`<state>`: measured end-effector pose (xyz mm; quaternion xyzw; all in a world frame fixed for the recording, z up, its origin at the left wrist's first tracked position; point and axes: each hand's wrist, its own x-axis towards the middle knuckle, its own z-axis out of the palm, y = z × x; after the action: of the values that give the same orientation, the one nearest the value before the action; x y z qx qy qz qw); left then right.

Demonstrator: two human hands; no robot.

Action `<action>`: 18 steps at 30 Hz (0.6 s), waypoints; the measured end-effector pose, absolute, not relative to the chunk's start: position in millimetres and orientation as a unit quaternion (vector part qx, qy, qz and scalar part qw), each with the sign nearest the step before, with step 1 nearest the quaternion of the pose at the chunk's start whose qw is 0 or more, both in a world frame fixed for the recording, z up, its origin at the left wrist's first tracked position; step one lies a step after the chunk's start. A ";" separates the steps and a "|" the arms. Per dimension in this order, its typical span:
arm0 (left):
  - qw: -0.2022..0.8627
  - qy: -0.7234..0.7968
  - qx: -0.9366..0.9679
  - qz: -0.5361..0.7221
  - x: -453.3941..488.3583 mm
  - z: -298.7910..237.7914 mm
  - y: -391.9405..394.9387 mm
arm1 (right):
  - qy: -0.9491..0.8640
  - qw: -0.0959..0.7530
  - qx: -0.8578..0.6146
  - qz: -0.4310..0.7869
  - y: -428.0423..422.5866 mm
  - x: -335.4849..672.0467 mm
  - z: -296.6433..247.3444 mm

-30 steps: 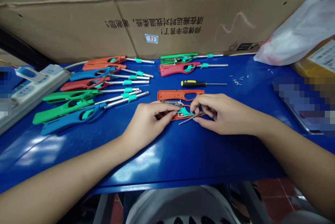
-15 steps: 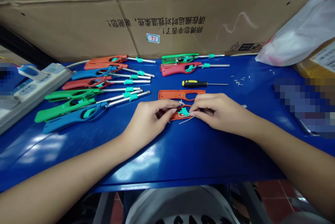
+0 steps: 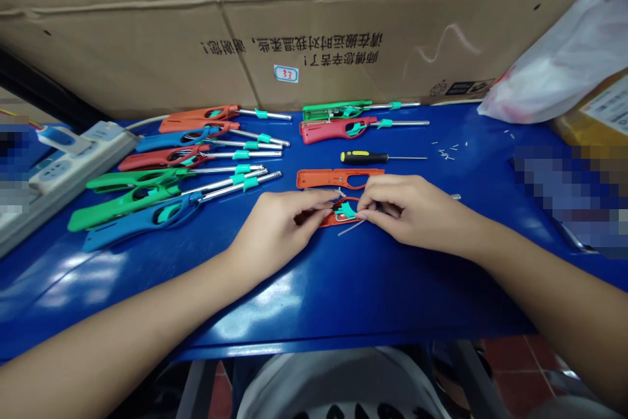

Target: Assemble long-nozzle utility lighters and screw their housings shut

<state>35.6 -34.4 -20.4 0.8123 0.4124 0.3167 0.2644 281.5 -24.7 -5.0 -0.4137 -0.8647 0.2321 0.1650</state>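
Between my two hands, an opened orange gas lighter [image 3: 328, 221] lies on the blue table, its inside facing up. A teal trigger [image 3: 348, 210] shows in its middle, with a thin clear tube [image 3: 350, 228] sticking out in front. My left hand [image 3: 287, 219] is closed on the handle end, thumb and forefinger pinched there. On the other end, my right hand [image 3: 409, 210] pinches with thumb and fingers, covering most of the front part. A metal tip [image 3: 456, 197] peeks out beyond the right hand. Just behind lies the loose orange half-shell [image 3: 318, 177].
Several coloured lighters [image 3: 171, 161] lie at left, near a white power strip [image 3: 63, 161]. A green lighter [image 3: 338, 109], a red lighter [image 3: 338, 129] and a screwdriver [image 3: 363, 157] lie behind my hands. Small white bits [image 3: 446, 153] are scattered at right. A cardboard box [image 3: 161, 46] walls the back.
Both hands keep their pinch on the orange lighter with only tiny finger movements. The clear tube's end has dipped slightly toward me. The view has shifted a little.
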 end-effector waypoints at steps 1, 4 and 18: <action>0.213 0.400 0.840 0.298 34.4 -18.7 -35.4 | -0.862 0.170 -0.413 0.239 -24.5 281.4 -5.0; 0.076 0.380 0.891 0.237 30.6 -11.7 -39.1 | -0.857 0.182 -0.408 0.257 -23.7 281.3 -5.2; 0.053 0.300 0.940 0.153 25.2 -9.4 -50.9 | -0.843 0.203 -0.419 0.267 -20.8 284.1 -7.4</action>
<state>25.2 -50.9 -9.4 0.9400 0.3005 0.1528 0.0528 284.1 -20.8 -7.4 -0.4195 -0.8433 0.2674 0.2034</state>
